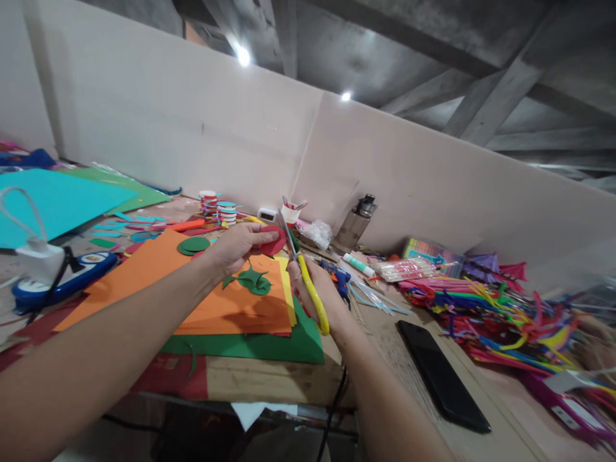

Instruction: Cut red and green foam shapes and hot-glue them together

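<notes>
Pinched in my left hand [239, 247] is a red paper piece [273, 240] with a rounded edge. My right hand [315, 292] grips yellow-handled scissors [314, 296], whose blades point up and lie right beside the red piece. Whether the blades touch it I cannot tell. Below both hands, orange sheets [212, 308] lie stacked over yellow and green sheets [250, 348]. Green cut scraps [254, 280] rest on the orange, to the right of green paper discs [193, 245].
A black phone [443, 375] lies at the right, beside many coloured pipe cleaners [500, 321]. A bottle [356, 224], a glue stick [359, 264] and a white cup [291, 212] stand or lie toward the wall. A blue power strip [62, 280] and turquoise sheet [58, 202] occupy the left.
</notes>
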`<state>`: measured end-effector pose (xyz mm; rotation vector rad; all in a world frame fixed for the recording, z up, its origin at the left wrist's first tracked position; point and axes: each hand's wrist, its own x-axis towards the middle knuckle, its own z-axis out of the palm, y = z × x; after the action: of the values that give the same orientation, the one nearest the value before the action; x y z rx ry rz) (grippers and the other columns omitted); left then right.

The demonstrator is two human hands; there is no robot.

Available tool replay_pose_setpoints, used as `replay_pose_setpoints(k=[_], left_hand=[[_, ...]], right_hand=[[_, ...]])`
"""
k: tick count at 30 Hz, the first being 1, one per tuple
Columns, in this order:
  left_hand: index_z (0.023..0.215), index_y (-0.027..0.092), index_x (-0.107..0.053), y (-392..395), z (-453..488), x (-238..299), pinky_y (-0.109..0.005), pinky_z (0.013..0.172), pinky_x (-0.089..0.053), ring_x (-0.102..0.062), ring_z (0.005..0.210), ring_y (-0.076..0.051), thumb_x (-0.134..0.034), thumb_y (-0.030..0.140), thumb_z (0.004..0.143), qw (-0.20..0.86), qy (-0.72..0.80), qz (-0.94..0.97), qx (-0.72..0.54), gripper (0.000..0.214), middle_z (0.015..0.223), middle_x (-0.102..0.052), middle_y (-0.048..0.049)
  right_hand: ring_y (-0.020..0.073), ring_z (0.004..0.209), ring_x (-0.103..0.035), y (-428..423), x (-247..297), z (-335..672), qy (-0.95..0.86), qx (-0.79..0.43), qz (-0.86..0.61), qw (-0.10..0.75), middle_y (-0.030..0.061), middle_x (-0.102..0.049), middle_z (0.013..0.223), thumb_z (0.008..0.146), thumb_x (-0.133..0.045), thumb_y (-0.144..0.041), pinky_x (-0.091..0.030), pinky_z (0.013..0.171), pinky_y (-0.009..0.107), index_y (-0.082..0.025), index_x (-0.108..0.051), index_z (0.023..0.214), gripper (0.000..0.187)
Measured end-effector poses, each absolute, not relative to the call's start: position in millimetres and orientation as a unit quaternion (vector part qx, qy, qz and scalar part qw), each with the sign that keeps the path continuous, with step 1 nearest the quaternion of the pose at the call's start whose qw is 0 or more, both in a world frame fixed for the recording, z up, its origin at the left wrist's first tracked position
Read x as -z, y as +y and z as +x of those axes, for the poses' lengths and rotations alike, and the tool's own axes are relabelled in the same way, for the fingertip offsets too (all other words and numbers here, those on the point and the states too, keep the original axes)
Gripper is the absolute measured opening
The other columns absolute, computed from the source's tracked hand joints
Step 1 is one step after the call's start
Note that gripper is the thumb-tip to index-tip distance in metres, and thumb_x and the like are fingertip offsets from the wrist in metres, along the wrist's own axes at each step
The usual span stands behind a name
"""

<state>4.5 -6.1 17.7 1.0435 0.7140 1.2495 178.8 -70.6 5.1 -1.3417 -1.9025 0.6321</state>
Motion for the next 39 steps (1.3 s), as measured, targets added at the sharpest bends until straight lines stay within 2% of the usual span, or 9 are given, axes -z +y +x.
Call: replay_pose_setpoints(k=[10, 25, 31, 39], left_hand=[[0.065, 0.014, -0.073, -4, -4, -23, -0.025, 0.058, -0.047, -0.059, 0.059, -0.014, -0.088, 0.028, 0.05, 0.607, 0.327, 0.5, -0.524, 0.025, 0.066, -0.07, -0.0072], [0.077, 0.013, -0.076, 8, -20, -19, -0.026, 0.061, -0.046, -0.061, 0.064, -0.015, -0.082, 0.03, 0.06, 0.586, 0.339, 0.575, -0.459, 0.025, 0.074, -0.072, -0.0082], [0.072, 0.014, -0.075, 12, -28, -19, -0.025, 0.06, -0.045, -0.06, 0.061, -0.014, -0.079, 0.026, 0.063, 0.569, 0.341, 0.602, -0.445, 0.016, 0.071, -0.071, -0.0084], [0.067, 0.015, -0.074, 17, -35, -15, -0.027, 0.055, -0.048, -0.063, 0.062, -0.019, -0.078, 0.024, 0.061, 0.559, 0.337, 0.618, -0.438, 0.011, 0.071, -0.071, -0.0108]], right_hand=[[0.0124, 0.06, -0.046, -71, -7, 181, -0.772, -0.206, -0.499, 0.336, -0.0037, -0.05, 0.066, 0.092, -0.045, -0.046, -0.034, 0.057, 0.024, -0.021, -0.045, 0.077, 0.03], [0.0102, 0.058, -0.043, -71, -8, 181, -0.783, -0.206, -0.494, 0.317, -0.0048, -0.047, 0.065, 0.091, -0.049, -0.046, -0.03, 0.053, 0.022, -0.02, -0.044, 0.075, 0.031], [0.01, 0.06, -0.041, -70, -5, 181, -0.796, -0.173, -0.488, 0.313, -0.0044, -0.047, 0.067, 0.091, -0.05, -0.043, -0.028, 0.054, 0.022, -0.02, -0.043, 0.073, 0.031], [0.0092, 0.058, -0.039, -70, -7, 179, -0.793, -0.204, -0.491, 0.298, -0.0047, -0.047, 0.068, 0.089, -0.052, -0.043, -0.028, 0.054, 0.022, -0.019, -0.045, 0.074, 0.029]])
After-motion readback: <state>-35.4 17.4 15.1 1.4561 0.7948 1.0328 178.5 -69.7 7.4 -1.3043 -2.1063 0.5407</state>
